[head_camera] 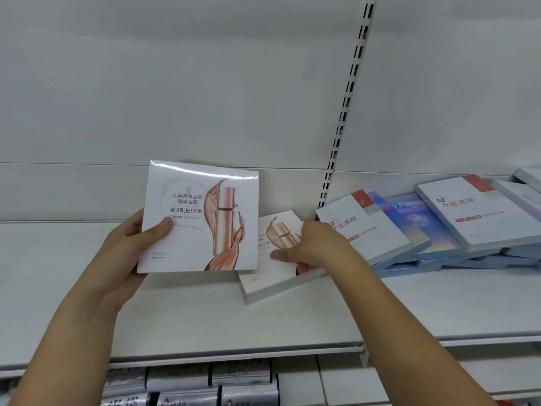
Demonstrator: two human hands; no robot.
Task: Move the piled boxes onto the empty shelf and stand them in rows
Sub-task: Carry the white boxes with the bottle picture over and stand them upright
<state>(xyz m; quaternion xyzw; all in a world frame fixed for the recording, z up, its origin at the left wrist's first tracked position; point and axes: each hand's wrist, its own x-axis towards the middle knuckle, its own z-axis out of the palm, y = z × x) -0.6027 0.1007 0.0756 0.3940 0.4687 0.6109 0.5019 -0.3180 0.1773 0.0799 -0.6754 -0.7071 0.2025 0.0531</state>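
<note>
My left hand [133,247] holds a white box with a rose-gold bottle print [202,218] upright above the white shelf [175,312], thumb on its front. A second box of the same print [275,268] lies flat and tilted on the shelf just right of it. My right hand [310,244] grips that flat box, thumb on its top face and fingers over its far edge. To the right, a leaning pile of flat boxes begins with a white box with a red corner [363,227], then a blue iridescent box [421,221] and another white box [474,212].
A slotted upright post [342,118] divides the white back panel. More pale boxes [524,194] lie at the far right edge. Below the shelf's front lip [234,353], packets stand on the lower shelf [205,382].
</note>
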